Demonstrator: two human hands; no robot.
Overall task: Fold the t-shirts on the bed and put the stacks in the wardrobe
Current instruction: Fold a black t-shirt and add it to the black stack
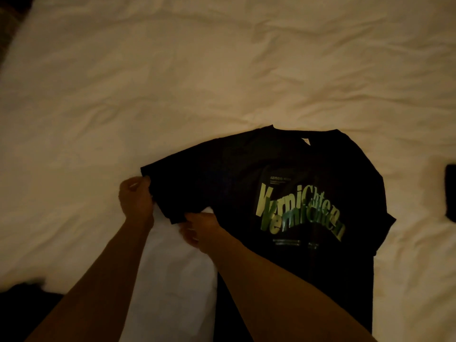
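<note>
Dim, warm light; detail is poor in the dark areas.

A black cotton t-shirt with a green printed wordmark (283, 193) is seen lying face up on the rumpled white-sheeted bed (172, 70), in the centre-right of the frame, collar toward the top. Its body runs down toward the lower edge of the frame. One sleeve is stretched out toward the centre-left.

The left hand (135, 197) is closed on the far end of that sleeve's hem, fingers curled round the cloth. The right hand (201, 228) is seen pinching the same hem nearer the shirt's body. The sleeve is thus held between both grips, slightly lifted off the sheet.

A dark object (451, 192) is cut off at the right edge; what it is cannot be told.

Handling, as judged: the cloth is soft, light and limp, so no shape will be kept once it is released. Hems and seams are the firmest holds. The sleeve is probably to be laid inward across the chest. Wrinkles in the sheet may be carried into the fold unless the cloth is smoothed flat.
</note>
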